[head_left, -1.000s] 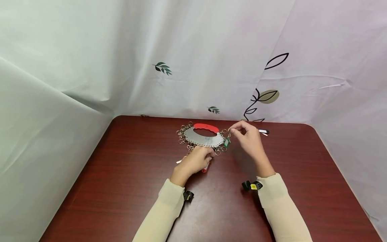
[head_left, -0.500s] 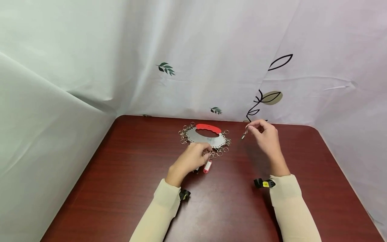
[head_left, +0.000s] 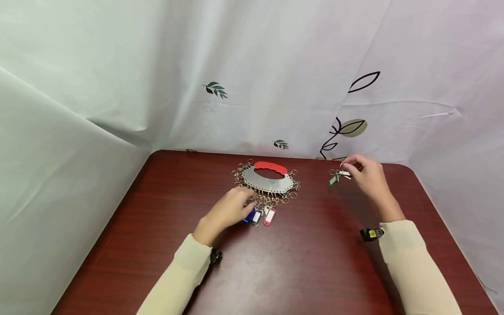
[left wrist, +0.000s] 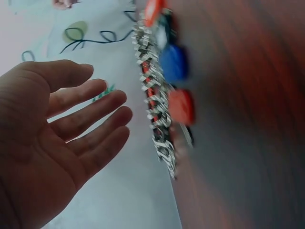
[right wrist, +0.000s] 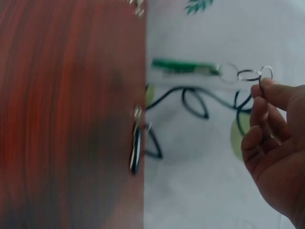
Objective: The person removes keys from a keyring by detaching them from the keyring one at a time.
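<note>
A green key tag [right wrist: 186, 67] hangs by linked metal rings from my right hand [head_left: 366, 177], which pinches the end ring between thumb and fingertips. In the right wrist view this hand holds it above the table, close over a black key tag [right wrist: 136, 150] lying there. My left hand [head_left: 228, 211] hovers over the near left side of a metal key holder [head_left: 265, 181] with a red handle [head_left: 271, 166]. Its fingers are spread and hold nothing in the left wrist view. Blue [head_left: 248, 215], black [head_left: 257, 216] and red [head_left: 269, 216] key tags hang off the holder's near edge.
Many small rings and clips [head_left: 275, 201] fringe the holder. The dark red wooden table [head_left: 138, 253] ends at a white curtain [head_left: 244, 87] with leaf prints behind it. Another curtain side [head_left: 71, 153] borders the left.
My right hand has carried the green key tag from the holder's right end rightwards to the black key tag. My left hand has drawn back left from the holder, uncovering the hanging tags.
</note>
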